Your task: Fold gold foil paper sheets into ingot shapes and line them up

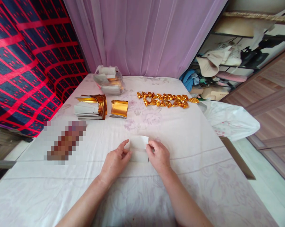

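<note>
A small white paper sheet (139, 146) lies flat on the white tablecloth (194, 151) in front of me. My left hand (115, 162) pinches its left edge between thumb and fingers. My right hand (159, 156) grips its right edge the same way. Farther back lie two stacks of gold foil sheets, a larger one (90, 107) with white backs showing and a smaller curled one (119, 108). A row of several folded gold foil pieces (166, 100) stretches across the table's far right.
A clear plastic bag (108, 79) with white and gold sheets sits at the back by the purple curtain (142, 34). A blurred patch (65, 142) covers something left of my hands. A red and blue patterned cloth (21, 63) hangs at the left. Cluttered shelves (227, 66) stand at the right.
</note>
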`<act>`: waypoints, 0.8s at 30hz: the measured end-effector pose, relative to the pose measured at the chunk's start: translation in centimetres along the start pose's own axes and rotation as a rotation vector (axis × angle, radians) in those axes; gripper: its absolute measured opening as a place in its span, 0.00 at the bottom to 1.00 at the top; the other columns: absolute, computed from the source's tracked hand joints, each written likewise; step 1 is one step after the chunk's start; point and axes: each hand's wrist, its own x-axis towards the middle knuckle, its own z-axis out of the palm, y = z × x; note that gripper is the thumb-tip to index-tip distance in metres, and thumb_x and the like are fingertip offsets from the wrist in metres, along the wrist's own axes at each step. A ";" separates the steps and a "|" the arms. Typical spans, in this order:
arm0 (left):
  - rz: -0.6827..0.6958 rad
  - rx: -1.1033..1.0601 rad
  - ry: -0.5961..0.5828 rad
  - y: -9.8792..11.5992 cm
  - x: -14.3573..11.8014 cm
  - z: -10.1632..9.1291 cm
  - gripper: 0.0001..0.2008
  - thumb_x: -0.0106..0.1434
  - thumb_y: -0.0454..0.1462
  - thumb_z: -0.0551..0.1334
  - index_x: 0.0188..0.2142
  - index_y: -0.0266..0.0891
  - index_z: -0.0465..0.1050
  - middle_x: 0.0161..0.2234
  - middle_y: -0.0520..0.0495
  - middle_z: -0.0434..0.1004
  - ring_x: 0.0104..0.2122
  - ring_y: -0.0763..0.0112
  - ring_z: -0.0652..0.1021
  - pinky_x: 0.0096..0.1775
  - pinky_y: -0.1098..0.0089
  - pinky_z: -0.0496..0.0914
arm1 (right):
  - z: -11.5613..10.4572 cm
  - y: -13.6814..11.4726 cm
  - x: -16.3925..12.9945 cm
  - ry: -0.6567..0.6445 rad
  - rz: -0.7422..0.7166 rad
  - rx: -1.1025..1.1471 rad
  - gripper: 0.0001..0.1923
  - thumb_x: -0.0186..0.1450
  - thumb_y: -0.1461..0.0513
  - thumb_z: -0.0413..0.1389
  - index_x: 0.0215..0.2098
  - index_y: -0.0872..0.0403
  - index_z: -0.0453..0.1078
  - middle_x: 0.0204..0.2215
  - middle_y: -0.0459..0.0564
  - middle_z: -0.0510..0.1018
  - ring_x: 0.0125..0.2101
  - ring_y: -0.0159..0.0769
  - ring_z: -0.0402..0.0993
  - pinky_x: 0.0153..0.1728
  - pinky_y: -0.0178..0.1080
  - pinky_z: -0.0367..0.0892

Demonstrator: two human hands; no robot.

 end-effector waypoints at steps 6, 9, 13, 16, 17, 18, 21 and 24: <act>-0.015 0.108 -0.072 0.3 -0.3 -0.4 0.31 0.63 0.43 0.56 0.65 0.41 0.56 0.26 0.55 0.80 0.29 0.66 0.80 0.32 0.70 0.67 | 0.2 0.1 0.3 -0.007 -0.079 -0.085 0.08 0.65 0.63 0.52 0.30 0.51 0.71 0.25 0.47 0.76 0.29 0.35 0.70 0.33 0.35 0.58; -0.004 0.183 -0.049 0.0 -0.6 -0.4 0.32 0.64 0.43 0.56 0.66 0.41 0.54 0.21 0.58 0.76 0.24 0.67 0.78 0.28 0.71 0.65 | 0.2 0.2 0.4 -0.013 -0.096 -0.097 0.07 0.64 0.64 0.53 0.29 0.51 0.71 0.25 0.47 0.75 0.30 0.36 0.69 0.33 0.36 0.57; 0.203 0.193 0.093 -0.5 -0.9 -0.1 0.17 0.66 0.41 0.56 0.53 0.44 0.71 0.24 0.54 0.77 0.25 0.69 0.78 0.29 0.71 0.68 | 0.1 0.2 0.5 -0.007 -0.097 -0.110 0.08 0.65 0.64 0.53 0.28 0.51 0.70 0.25 0.46 0.74 0.30 0.36 0.68 0.33 0.36 0.57; 0.534 0.223 0.178 -0.4 -0.9 0.5 0.12 0.68 0.40 0.55 0.44 0.42 0.76 0.39 0.46 0.80 0.39 0.65 0.79 0.42 0.64 0.73 | 0.1 0.1 0.5 -0.020 -0.093 -0.119 0.07 0.64 0.64 0.53 0.29 0.51 0.70 0.25 0.46 0.74 0.30 0.36 0.68 0.33 0.36 0.57; 0.614 0.258 0.189 -0.3 -0.9 0.8 0.12 0.68 0.40 0.55 0.44 0.42 0.76 0.44 0.44 0.79 0.44 0.62 0.78 0.46 0.60 0.72 | 0.1 0.1 0.5 -0.024 -0.093 -0.118 0.07 0.64 0.64 0.53 0.29 0.51 0.70 0.25 0.46 0.74 0.30 0.36 0.69 0.33 0.36 0.57; 0.658 0.301 0.189 -0.3 -0.9 1.1 0.12 0.68 0.40 0.56 0.45 0.41 0.75 0.47 0.43 0.78 0.48 0.59 0.76 0.50 0.57 0.71 | 0.1 0.1 0.5 -0.029 -0.092 -0.116 0.07 0.64 0.64 0.53 0.29 0.52 0.70 0.25 0.46 0.74 0.30 0.36 0.69 0.33 0.37 0.57; 0.646 0.415 0.162 -0.4 -1.0 1.9 0.15 0.67 0.41 0.57 0.51 0.40 0.72 0.52 0.42 0.76 0.54 0.55 0.73 0.56 0.50 0.66 | 0.2 0.0 0.4 -0.028 -0.071 -0.089 0.05 0.64 0.64 0.53 0.31 0.52 0.71 0.25 0.46 0.75 0.30 0.36 0.70 0.34 0.37 0.59; 0.608 0.463 0.134 -0.7 -1.2 2.4 0.18 0.67 0.42 0.57 0.53 0.39 0.69 0.55 0.40 0.74 0.57 0.55 0.70 0.58 0.49 0.62 | 0.3 0.1 0.3 -0.011 -0.004 -0.020 0.08 0.63 0.64 0.52 0.40 0.52 0.70 0.26 0.45 0.76 0.30 0.36 0.71 0.36 0.36 0.61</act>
